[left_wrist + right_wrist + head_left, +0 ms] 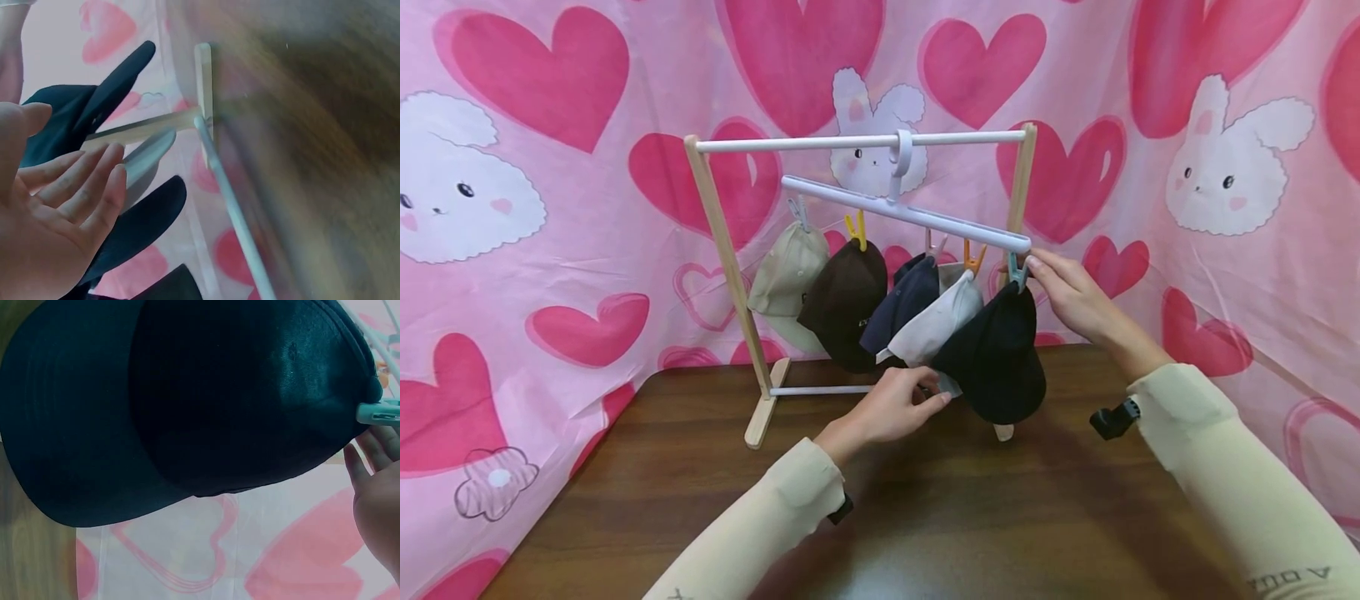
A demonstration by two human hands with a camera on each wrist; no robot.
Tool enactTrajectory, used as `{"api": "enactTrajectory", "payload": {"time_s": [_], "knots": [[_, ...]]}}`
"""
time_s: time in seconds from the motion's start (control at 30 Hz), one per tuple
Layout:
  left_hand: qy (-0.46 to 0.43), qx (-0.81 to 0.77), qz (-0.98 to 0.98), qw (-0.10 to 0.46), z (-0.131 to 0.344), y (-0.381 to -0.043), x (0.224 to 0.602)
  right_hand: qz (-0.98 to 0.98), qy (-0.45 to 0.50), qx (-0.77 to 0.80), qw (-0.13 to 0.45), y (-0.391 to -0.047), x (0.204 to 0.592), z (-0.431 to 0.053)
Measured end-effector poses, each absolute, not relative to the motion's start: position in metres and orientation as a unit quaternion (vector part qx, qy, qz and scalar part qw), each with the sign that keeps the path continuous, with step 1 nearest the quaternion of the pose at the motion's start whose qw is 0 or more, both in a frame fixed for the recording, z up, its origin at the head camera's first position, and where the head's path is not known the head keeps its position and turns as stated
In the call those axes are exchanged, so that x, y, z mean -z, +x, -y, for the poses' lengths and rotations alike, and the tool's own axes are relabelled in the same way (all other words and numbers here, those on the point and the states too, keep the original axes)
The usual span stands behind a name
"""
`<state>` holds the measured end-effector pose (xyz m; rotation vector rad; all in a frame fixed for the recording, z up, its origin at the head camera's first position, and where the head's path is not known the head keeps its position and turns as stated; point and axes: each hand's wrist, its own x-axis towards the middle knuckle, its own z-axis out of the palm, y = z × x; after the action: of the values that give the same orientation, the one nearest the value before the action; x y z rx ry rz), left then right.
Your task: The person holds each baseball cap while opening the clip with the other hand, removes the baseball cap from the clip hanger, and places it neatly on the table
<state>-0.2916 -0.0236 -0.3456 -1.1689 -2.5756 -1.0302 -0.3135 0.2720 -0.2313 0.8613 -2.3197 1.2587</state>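
Note:
At the right end of the hanger (842,196), a black baseball cap (1003,358) hangs from a blue clip (1018,271). My right hand (1078,296) has its fingertips right beside that clip, fingers fairly straight; in the right wrist view the fingers (359,472) reach just below the clip and partly behind the cap. My left hand (895,404) is near the black cap's lower left side; its fingers (100,181) look loosely extended, holding nothing. Beside it hang a white cap (936,321) on an orange clip (973,257) and a navy cap (902,304).
A brown cap (850,300) under a yellow clip (856,229) and a beige cap (790,271) hang further left. The hanger slopes down rightward from the white top rod (790,143) of a wooden-legged rack, which stands on a brown table (925,517) before a pink heart-patterned cloth (700,67).

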Motion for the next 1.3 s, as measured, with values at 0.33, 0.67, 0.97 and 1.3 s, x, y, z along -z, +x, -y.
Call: {"api": "enactTrajectory", "payload": {"time_s": [0.33, 0.67, 0.97, 1.3], "knots": [[-0.342, 0.429, 0.836, 0.003, 0.008, -0.293, 0.351, 0.825, 0.295, -0.451, 0.170, -0.312, 0.233, -0.273], [-0.276, 0.567, 0.773, -0.070, -0.001, -0.296, 0.357, 0.826, 0.295, -0.453, 0.159, -0.312, 0.234, -0.273], [-0.250, 0.623, 0.735, -0.091, -0.006, -0.300, 0.361, 0.830, 0.302, -0.441, 0.161, -0.313, 0.233, -0.274], [-0.246, 0.674, 0.691, -0.084, -0.013, -0.302, 0.366, 0.836, 0.304, -0.423, 0.173, -0.315, 0.234, -0.276]]}}
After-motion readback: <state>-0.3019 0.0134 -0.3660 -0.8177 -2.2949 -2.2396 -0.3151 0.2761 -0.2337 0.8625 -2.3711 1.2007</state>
